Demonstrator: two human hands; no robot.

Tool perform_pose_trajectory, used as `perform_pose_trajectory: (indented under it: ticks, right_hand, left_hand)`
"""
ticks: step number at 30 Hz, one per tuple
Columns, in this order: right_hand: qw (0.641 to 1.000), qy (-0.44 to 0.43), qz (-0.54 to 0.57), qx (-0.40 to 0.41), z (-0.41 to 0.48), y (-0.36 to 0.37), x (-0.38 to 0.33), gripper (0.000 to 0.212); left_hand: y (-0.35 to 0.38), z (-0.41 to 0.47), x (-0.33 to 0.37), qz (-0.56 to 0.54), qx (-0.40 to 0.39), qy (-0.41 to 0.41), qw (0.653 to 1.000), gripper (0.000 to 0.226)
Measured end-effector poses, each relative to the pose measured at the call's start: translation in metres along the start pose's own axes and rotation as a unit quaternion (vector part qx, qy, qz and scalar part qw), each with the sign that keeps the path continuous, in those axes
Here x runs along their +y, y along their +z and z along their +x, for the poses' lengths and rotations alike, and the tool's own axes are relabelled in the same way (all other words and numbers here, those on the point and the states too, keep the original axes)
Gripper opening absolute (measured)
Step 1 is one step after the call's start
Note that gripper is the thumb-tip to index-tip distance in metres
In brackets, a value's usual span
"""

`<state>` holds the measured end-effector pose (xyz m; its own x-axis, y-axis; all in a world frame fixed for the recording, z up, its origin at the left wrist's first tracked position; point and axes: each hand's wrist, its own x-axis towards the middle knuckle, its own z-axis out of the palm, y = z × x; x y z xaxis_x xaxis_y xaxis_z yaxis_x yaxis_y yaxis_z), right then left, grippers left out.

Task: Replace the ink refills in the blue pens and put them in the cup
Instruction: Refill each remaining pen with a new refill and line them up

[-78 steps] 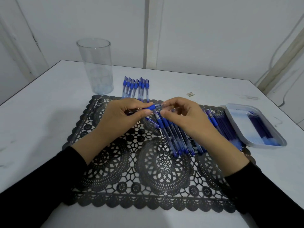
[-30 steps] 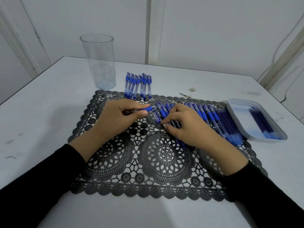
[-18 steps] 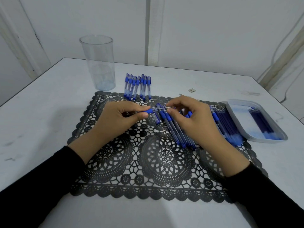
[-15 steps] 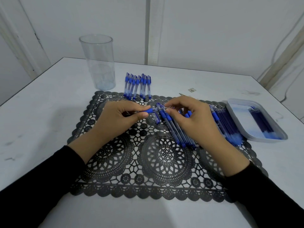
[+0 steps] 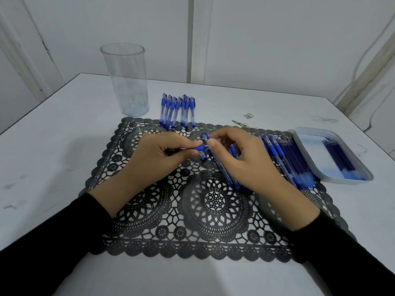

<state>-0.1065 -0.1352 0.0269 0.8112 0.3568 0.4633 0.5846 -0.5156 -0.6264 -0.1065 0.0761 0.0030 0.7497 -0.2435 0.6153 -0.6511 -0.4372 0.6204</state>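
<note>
- Head view: we see the left grip point(image 5: 158, 160) knuckles-up over the black lace plastic placemat point(image 5: 192, 212). Its fingers are curled round a pen with a blue rubber sleeve point(image 5: 199, 148), thumb and forefinger pinching that sleeve.
- The right grip point(image 5: 245, 162) meets it from the other side, thumb and forefinger clenched on the same pen's front end. Its other fingers curl loosely above a long row of blue pens point(image 5: 275, 152) on the placemat.
- Both forearms, in black sleeves point(image 5: 53, 242), come in from the lower corners.
- The pen lies roughly level between the grips.
- The tall clear plastic cup point(image 5: 126, 82) stands upright on the white bench point(image 5: 53, 135), well apart from the pen.
- A short row of capped blue pens point(image 5: 178, 111) lies just right of the cup.
- A pale shallow tray point(image 5: 303, 135) at the right holds dark blue ink refills point(image 5: 339, 159).
</note>
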Motion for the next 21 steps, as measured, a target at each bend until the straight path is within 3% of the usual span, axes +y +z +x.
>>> perform_pose_trajectory:
  ticks: [7, 11, 17, 21]
  right_hand:
    - [1.0, -0.023, 0.013, -0.011, 0.0005, -0.0016, 0.0018, 0.004]
    - [0.999, 0.014, 0.04, -0.017, 0.0002, -0.0018, 0.0018, 0.019]
    - [0.999, 0.0, 0.038, -0.024, -0.0017, 0.0032, 0.003, 0.007]
    - [1.0, 0.006, 0.021, -0.008, -0.0016, 0.0059, 0.0039, 0.018]
  left_hand:
    - [-0.002, 0.0006, -0.0012, 0.007, 0.004, 0.014, 1.0, 0.028]
    - [-0.0013, 0.0014, 0.0005, 0.0, 0.006, 0.017, 1.0, 0.029]
    - [-0.0034, 0.0016, 0.0006, -0.003, 0.007, 0.016, 1.0, 0.031]
    - [-0.002, 0.0019, -0.0004, -0.004, 0.004, 0.021, 1.0, 0.03]
